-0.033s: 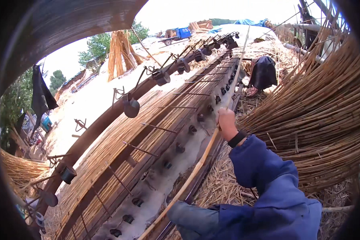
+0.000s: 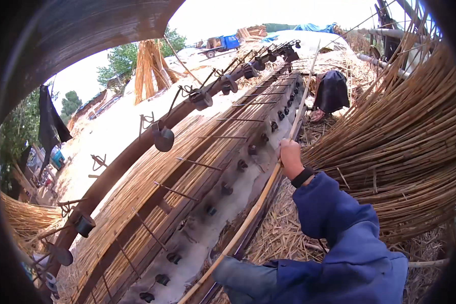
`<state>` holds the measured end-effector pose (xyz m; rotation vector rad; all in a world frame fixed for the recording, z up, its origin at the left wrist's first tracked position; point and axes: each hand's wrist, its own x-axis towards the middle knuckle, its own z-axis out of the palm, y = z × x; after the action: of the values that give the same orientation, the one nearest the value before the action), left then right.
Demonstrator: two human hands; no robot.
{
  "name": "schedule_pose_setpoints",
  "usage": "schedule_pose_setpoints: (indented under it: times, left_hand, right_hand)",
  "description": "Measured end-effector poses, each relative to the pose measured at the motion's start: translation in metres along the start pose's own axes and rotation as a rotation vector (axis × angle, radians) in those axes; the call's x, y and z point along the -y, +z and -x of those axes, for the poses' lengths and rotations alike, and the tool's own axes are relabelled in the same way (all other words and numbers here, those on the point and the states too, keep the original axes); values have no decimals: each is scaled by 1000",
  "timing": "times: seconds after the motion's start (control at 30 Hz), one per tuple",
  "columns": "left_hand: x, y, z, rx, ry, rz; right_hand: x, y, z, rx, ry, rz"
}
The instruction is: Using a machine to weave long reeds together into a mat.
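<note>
My right hand (image 2: 291, 158), in a blue sleeve with a dark band at the wrist, is closed around a long pale reed stalk (image 2: 258, 205). The stalk runs slantwise from the lower edge, past my bent leg (image 2: 243, 278), up toward the far end of a long frame. It lies along the right side of a greyish strip (image 2: 215, 240) set with a row of small dark fittings. Beyond that strip, many reeds lie side by side as a mat (image 2: 137, 187), crossed by thin metal rods. My left hand is out of the picture.
A long beam (image 2: 126, 152) hung with round metal pieces runs along the left. To my right leans a thick heap of reeds (image 2: 390, 167). Loose straw (image 2: 276, 238) covers the ground. A black bag-like thing (image 2: 333, 91) and a blue truck (image 2: 222, 44) stand farther off.
My right hand has come slightly nearer and to the right with the stalk, whose far tip sits a little lower. The view has shifted slightly.
</note>
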<state>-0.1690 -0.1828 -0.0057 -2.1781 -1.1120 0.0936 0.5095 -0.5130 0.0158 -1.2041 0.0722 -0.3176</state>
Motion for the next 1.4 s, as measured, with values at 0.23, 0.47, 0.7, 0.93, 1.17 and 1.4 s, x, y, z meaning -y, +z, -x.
schedule_pose_setpoints:
  times: [0.23,0.47,0.7,0.93,1.17,1.4]
  left_hand:
    - [-44,-2,-41,-204,89,471]
    - [-103,-93,-73,24,374,657]
    - [-175,-201,-105,20,606,846]
    - [-212,-219,-140,-28,598,929]
    - [-205,-193,-134,-116,436,795]
    - [-156,-188,-91,-182,192,940]
  right_hand:
    - [-33,-40,-81,-108,5,197]
    - [-23,20,-147,44,235,84]
    - [-65,62,-119,132,282,84]
    - [-50,74,12,532,666,-245]
    - [-50,75,-11,433,613,-173]
    - [-38,72,-99,247,468,-99]
